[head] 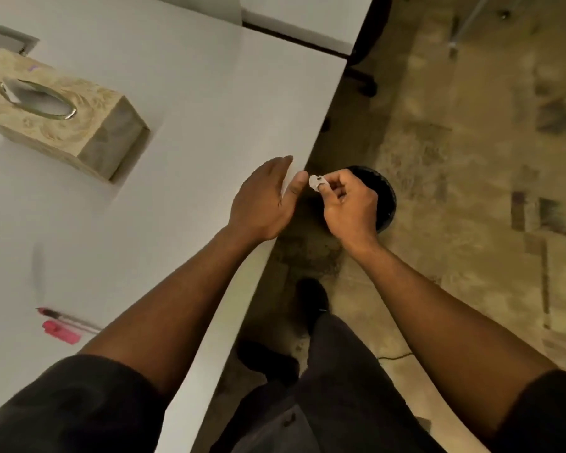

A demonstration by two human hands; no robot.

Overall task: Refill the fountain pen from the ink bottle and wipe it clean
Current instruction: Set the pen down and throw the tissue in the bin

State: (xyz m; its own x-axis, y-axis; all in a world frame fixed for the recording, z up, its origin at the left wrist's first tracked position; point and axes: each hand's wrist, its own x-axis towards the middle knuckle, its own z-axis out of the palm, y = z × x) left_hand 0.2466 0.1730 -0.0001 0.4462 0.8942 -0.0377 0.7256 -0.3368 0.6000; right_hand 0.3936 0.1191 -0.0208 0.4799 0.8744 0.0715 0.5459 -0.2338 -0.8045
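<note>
Rightward, past the white table point(177, 93) edge: right hand point(347, 204) above a black round bin point(384, 197) on the floor, fingers pinched on a small wad of white tissue point(316, 183) with dark spots. Left hand point(262, 201) at the table's right edge, fingers loosely spread, holding nothing, thumb tip just beside the wad. Near left on the table: fountain pen point(69, 320), pink cap point(61, 331) beside it. Far left: tissue box point(79, 116). Ink bottle not identifiable.

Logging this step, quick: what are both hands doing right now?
Left hand: open, empty, at the table edge.
Right hand: closed, pinching a small white wad over the black bin.
</note>
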